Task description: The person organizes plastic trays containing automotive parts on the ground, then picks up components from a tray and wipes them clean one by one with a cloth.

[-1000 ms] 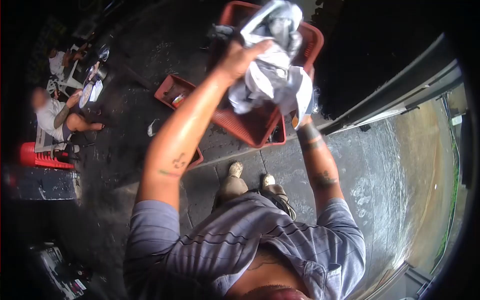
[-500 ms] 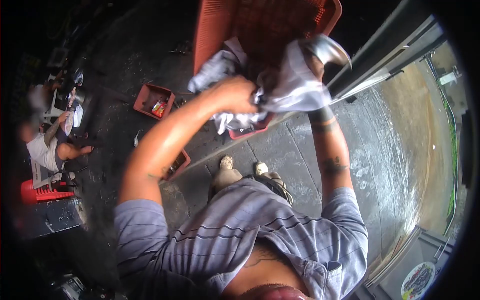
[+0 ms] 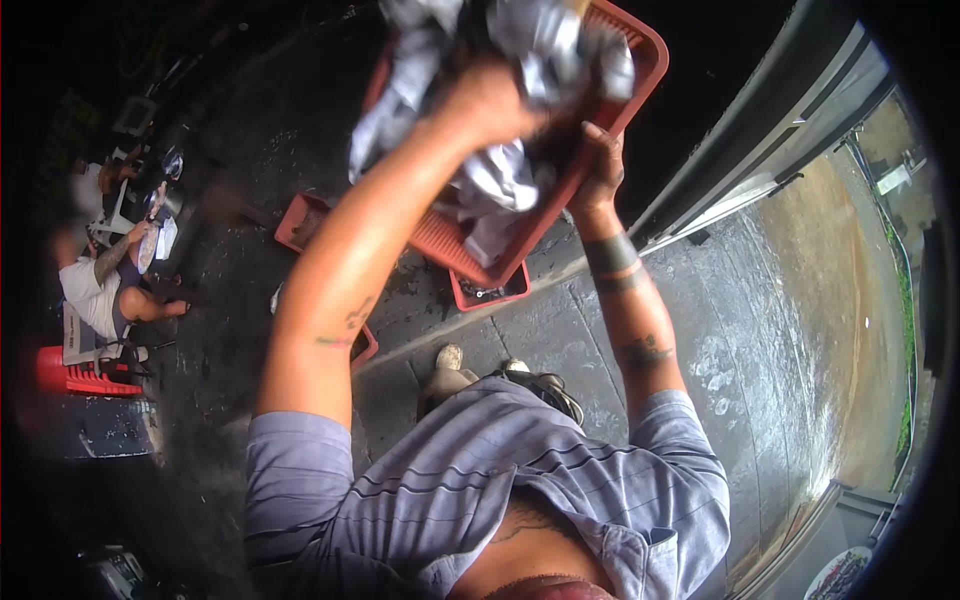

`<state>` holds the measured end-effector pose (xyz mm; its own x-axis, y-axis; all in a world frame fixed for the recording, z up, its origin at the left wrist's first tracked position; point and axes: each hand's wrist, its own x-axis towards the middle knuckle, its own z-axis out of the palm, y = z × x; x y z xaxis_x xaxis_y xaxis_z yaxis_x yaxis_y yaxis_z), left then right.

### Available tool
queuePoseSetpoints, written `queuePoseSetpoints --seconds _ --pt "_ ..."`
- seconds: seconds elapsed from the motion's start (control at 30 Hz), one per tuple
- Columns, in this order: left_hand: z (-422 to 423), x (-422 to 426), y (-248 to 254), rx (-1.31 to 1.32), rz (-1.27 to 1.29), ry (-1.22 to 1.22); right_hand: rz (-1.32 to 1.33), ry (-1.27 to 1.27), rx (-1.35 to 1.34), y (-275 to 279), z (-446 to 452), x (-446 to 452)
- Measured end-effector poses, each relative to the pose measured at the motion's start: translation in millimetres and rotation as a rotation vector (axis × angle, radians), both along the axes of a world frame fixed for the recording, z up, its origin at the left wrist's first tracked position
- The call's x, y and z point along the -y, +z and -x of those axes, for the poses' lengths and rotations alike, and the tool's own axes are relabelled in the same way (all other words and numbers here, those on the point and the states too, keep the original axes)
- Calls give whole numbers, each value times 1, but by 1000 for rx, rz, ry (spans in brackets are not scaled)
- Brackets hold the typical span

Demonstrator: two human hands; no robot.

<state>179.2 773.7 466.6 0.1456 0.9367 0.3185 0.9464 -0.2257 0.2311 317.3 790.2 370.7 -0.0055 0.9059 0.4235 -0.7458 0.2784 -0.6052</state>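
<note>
My left hand [image 3: 490, 100] is over a red plastic basket [image 3: 560, 200], closed on a bunch of grey and white cloths [image 3: 535, 45] and smeared by motion. More pale cloth [image 3: 500, 180] lies inside the basket, and some hangs over its left side. On the right, my right hand [image 3: 600, 165] grips the basket's rim, thumb on top. The basket is tilted, held up above the floor; its far end is partly hidden by the cloths.
Below the basket, a small red bin [image 3: 490, 290] with small metal pieces stands on the floor. Another red bin [image 3: 300, 222] is further left. A seated person [image 3: 95, 290] is at the far left, near red stacked plastic [image 3: 85, 372]. A metal door frame [image 3: 760, 130] runs along the right.
The cloths have gone up and forward with my left hand. My right hand has left the cloth and now grips the basket rim. The basket has come nearer and lower.
</note>
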Motion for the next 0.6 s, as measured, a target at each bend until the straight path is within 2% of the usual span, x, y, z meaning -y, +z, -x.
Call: queuePoseSetpoints --seconds 0.03,0.07,0.1,0.13,0.17,0.2,0.23,0.3,0.33,0.37,0.43,0.5,0.53,0.57,0.6 --pt "-4 -3 -27 -262 24 103 85 67 -52 4 0 8" --pt "-8 4 -30 29 -333 -156 181 259 -77 4 -5 14" --pt "-15 7 -31 99 -138 -107 229 212 -139 1 -5 18" --pt "-14 -7 -56 -35 -318 -153 247 144 -178 -2 -5 19" --pt "-29 19 -60 -257 -390 12 267 80 -210 -6 -6 16" --pt "-31 30 -56 -66 -205 -166 248 70 -216 -17 -12 3" --pt "-31 38 -53 125 -13 -344 247 33 -187 -3 -21 12" --pt "-16 51 -54 -66 261 -392 244 47 -163 -8 -44 4" --pt "-11 56 -57 -258 273 -435 263 -219 -73 -12 -45 -2" --pt "-8 60 -57 -299 226 -441 188 -236 -94 -15 -44 -7" --pt "-11 51 -50 -463 449 -390 238 -171 -132 -20 -47 -13" --pt "-15 60 -19 -551 471 -185 211 -146 -125 -18 -52 -11" --pt "-2 55 -18 -606 332 -110 87 -148 -58 -13 -57 -9" --pt "12 53 -9 -487 180 -77 -41 -144 5 -9 -63 -9" --pt "18 49 -6 -468 109 -92 -3 -160 -22 -12 -69 -12"
